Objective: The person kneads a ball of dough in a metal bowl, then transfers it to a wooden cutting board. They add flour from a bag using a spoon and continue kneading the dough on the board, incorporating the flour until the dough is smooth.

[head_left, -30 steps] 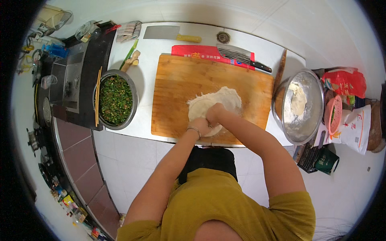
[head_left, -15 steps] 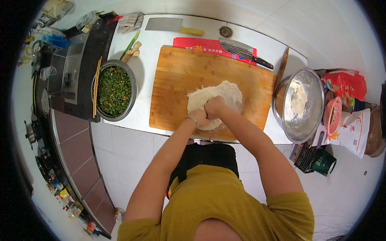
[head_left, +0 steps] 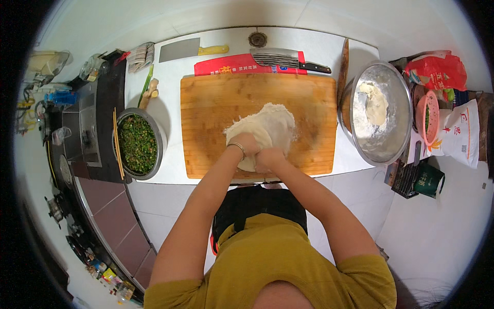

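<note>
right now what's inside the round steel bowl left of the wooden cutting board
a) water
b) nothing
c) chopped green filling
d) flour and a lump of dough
c: the round steel bowl left of the wooden cutting board is filled with finely chopped green filling, with a pair of chopsticks resting on its left rim.

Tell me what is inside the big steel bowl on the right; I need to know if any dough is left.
The steel bowl holds a small pale lump of dough and a dusting of flour on its wall. What lies beneath that lump is covered.
</note>
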The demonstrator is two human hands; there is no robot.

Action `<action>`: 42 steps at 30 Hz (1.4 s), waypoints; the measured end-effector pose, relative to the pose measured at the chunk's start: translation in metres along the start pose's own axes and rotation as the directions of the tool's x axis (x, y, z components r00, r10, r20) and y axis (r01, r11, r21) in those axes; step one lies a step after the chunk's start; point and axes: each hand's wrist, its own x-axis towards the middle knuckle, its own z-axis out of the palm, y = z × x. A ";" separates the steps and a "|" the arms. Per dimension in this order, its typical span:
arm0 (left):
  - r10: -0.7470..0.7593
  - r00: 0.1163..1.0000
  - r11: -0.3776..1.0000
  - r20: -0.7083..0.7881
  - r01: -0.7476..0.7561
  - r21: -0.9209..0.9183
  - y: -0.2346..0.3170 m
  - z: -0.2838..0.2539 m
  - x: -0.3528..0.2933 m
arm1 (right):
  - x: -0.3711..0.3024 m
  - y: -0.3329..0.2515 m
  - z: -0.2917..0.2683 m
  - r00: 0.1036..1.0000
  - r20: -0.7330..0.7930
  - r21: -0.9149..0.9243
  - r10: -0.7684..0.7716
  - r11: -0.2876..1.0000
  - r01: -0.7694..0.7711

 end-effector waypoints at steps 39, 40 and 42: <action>-0.052 0.738 0.911 -0.673 -0.242 -0.335 -0.061 0.018 -0.014 | -0.058 0.053 0.089 0.804 -0.451 0.609 0.388 0.792 -0.040; -0.053 0.733 0.930 -0.678 -0.212 -0.302 -0.055 0.016 -0.016 | -0.060 0.056 0.098 0.753 -0.458 0.661 0.473 0.747 -0.067; -0.055 0.817 0.933 -0.574 -0.163 -0.321 -0.050 0.011 -0.023 | -0.062 0.062 0.112 0.679 -0.455 0.733 0.577 0.675 -0.083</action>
